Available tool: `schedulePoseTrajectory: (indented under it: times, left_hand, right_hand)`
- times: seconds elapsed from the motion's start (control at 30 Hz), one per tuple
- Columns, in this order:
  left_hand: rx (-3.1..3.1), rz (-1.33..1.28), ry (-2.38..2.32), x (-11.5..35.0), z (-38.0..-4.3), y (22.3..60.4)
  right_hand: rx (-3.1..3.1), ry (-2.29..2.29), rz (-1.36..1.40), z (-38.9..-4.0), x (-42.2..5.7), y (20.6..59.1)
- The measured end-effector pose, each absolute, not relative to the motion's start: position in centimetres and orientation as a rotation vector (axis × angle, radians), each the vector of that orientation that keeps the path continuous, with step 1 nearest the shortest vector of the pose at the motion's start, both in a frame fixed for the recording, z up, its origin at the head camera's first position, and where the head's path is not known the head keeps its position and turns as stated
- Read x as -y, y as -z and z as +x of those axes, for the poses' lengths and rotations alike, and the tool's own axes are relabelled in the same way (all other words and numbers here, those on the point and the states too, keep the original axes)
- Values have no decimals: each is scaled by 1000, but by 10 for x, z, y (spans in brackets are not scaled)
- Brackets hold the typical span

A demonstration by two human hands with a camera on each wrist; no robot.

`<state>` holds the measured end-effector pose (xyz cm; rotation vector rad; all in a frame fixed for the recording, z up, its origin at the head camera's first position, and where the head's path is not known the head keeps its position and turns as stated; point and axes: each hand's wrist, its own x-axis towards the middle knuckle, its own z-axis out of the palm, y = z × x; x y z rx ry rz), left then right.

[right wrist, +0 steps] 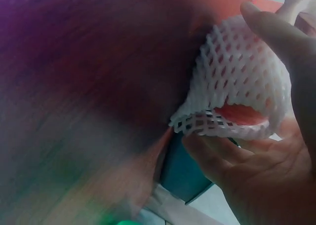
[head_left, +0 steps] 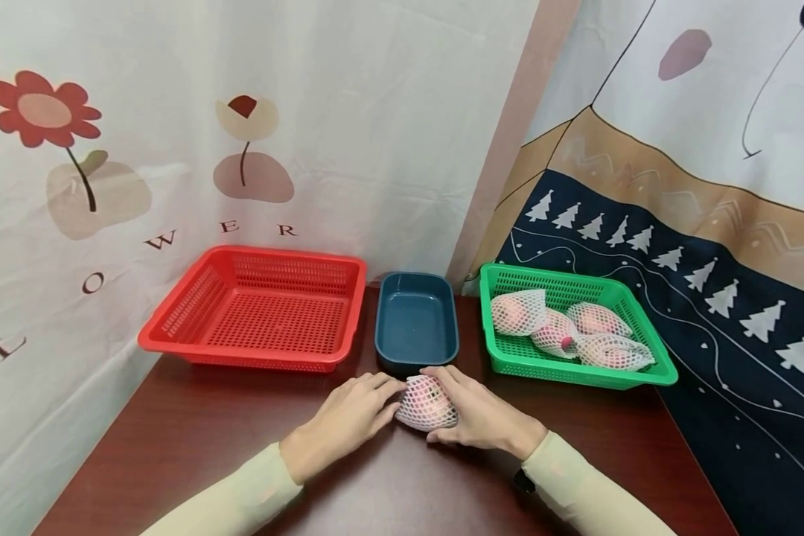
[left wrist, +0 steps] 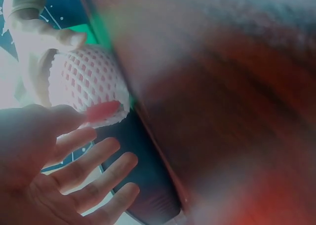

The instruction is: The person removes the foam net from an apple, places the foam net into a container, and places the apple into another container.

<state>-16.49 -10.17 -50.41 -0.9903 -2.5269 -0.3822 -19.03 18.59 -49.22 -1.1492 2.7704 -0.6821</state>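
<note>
Head view: Netted fruit (head_left: 426, 404) (pink-red, white foam mesh) is located btwn both hands, at approx. ctr of table (head_left: 388, 484), just in front of blue tray (head_left: 415, 324). Whether it bears on the tabletop: cannot tell. R hand (head_left: 485, 413): fingers curled round the RH side, thumb on the near face, holding the fruit. L hand (head_left: 345, 417): fingers relaxed, tips at the LH side of the mesh. Red basket (head_left: 275, 316) stands to the left of the tray; green basket (head_left: 572, 378), to the right, contains four netted pieces (head_left: 599, 320). Printed curtain (head_left: 375, 112) hangs behind.

L wrist view: L-hand fingers extended and spaced apart; thumb tip adj. to the mesh edge, where a red patch of fruit is exposed. R hand is visible on the opposite side of the mesh. Blue tray lies beyond the fingertips. Tabletop blurred.

R wrist view: R-hand thumb lies along one side of the mesh, other fingers at its open edge, i.e. fruit held btwn them. Red skin shows thru the opening. Part of tray visible past the fingertips; remaining bkgd blurred.
</note>
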Motion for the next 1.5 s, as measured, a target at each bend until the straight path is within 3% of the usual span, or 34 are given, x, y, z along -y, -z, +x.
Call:
schedulePoseTrajectory:
  times: [1.5]
  left_hand:
    - [2269, -950, 1431, 91, -171, 486]
  right_hand:
    - [-2701, 1016, -1054, -195, -194, 461]
